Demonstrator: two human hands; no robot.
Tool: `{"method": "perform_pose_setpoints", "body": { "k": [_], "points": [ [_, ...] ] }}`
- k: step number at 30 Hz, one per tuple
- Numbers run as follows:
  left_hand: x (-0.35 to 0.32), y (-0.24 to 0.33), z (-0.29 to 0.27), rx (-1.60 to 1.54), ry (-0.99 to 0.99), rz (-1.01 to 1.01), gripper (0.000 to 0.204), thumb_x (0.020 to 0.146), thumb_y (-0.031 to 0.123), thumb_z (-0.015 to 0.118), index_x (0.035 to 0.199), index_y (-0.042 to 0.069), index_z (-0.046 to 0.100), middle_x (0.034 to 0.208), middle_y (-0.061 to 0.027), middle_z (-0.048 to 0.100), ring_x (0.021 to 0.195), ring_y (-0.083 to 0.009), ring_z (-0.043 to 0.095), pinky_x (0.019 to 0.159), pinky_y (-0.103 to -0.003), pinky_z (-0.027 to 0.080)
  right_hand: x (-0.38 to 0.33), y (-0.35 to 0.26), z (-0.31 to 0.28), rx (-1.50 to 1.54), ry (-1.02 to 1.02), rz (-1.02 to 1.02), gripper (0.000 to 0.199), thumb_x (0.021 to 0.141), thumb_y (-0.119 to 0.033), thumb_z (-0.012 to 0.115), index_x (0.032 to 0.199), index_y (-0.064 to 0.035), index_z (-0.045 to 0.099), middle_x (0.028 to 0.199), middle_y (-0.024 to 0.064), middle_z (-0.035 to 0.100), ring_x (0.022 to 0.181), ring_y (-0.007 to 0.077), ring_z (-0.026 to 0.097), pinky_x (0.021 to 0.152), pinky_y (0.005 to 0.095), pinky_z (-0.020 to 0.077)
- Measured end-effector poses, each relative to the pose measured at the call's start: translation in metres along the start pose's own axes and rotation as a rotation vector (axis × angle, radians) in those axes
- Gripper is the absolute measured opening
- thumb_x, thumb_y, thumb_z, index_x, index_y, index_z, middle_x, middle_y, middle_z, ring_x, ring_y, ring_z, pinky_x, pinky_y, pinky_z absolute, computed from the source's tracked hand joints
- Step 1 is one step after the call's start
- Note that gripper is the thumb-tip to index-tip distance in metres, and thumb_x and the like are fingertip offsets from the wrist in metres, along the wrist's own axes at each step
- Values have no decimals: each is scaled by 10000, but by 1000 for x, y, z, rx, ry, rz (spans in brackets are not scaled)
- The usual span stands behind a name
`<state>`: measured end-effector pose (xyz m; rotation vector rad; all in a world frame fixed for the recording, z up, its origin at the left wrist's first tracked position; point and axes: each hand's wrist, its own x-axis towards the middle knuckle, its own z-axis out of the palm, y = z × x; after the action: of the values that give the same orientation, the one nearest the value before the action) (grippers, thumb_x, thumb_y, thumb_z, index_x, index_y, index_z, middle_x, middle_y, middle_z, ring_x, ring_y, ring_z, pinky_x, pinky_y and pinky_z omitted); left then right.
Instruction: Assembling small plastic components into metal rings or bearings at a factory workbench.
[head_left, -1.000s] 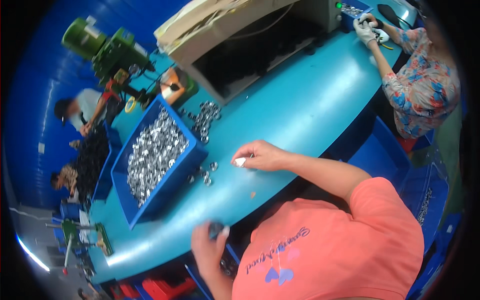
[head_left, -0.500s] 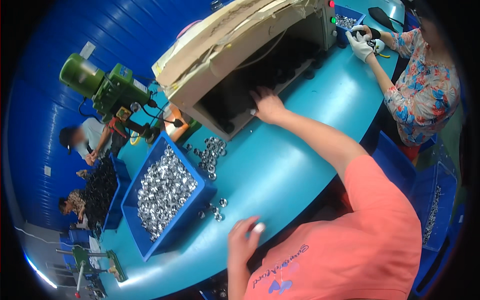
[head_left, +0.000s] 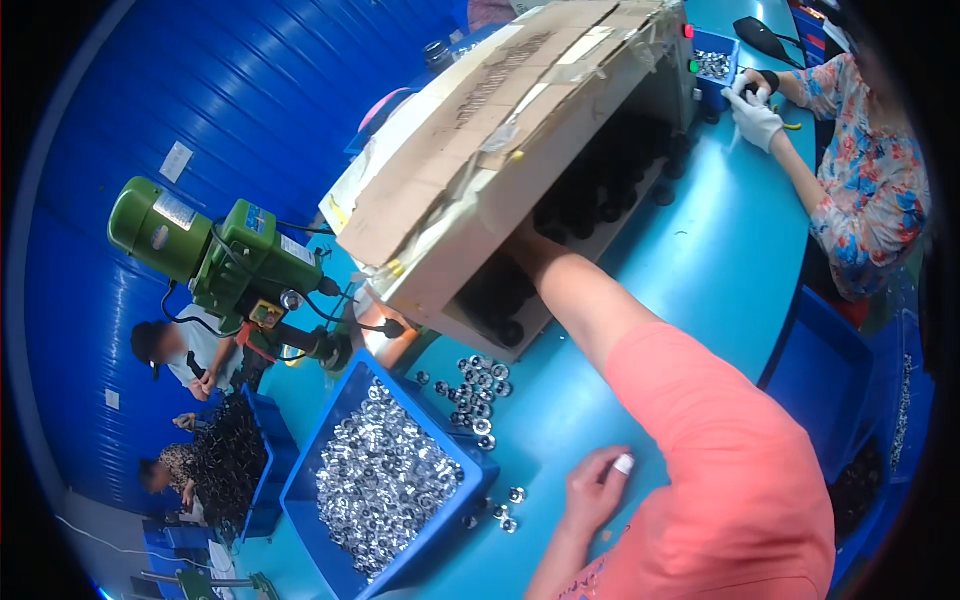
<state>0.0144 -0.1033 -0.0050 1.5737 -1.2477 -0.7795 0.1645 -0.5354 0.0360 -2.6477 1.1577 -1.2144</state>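
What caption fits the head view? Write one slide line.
Right forearm inside an open-fronted box of dark parts; left hand near a blue bin of shiny parts.

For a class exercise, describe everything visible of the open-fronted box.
The open-fronted box looks like pale board, topped with worn, taped brown cardboard. It stands on the blue-green table, slanting across view. Black round parts lie in its dark opening; red and green lights mark its right end. The right forearm reaches inside.
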Motion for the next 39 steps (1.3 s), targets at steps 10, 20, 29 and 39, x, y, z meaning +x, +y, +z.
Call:
{"method": "perform_pose_setpoints", "body": {
  "k": [10,20,29,39],
  "points": [
    [4,-12,-4,66,-35,130,177,863,45,718,1038,15,713,965,-145,722,899,-344,715,763,-415,581,28,-6,28,29,70,47,539,946,-422,625,1345,-62,590,1407,225,527,1348,431,437,1119,591,343],
    [12,16,-5,178,-65,123,109,950,135,704,1032,69,732,908,-114,721,820,-306,704,712,-401,561,12,-29,18,164,121,-31,455,940,-404,628,1241,-65,659,1313,203,595,1247,389,540,1056,547,424],
    [7,7,3,105,-29,120,111,955,120,708,1040,57,741,925,-124,731,804,-296,705,708,-391,557,-43,-64,-24,276,95,-205,396,934,-389,630,1148,-68,721,1228,182,655,1156,351,632,1000,508,497],
    [2,3,6,71,27,100,153,947,101,715,1077,27,751,946,-108,754,812,-189,710,739,-319,565,-159,-28,-161,185,-377,-265,325,851,-419,693,1067,-199,797,1012,131,645,979,320,683,811,442,589]
  ]
}}
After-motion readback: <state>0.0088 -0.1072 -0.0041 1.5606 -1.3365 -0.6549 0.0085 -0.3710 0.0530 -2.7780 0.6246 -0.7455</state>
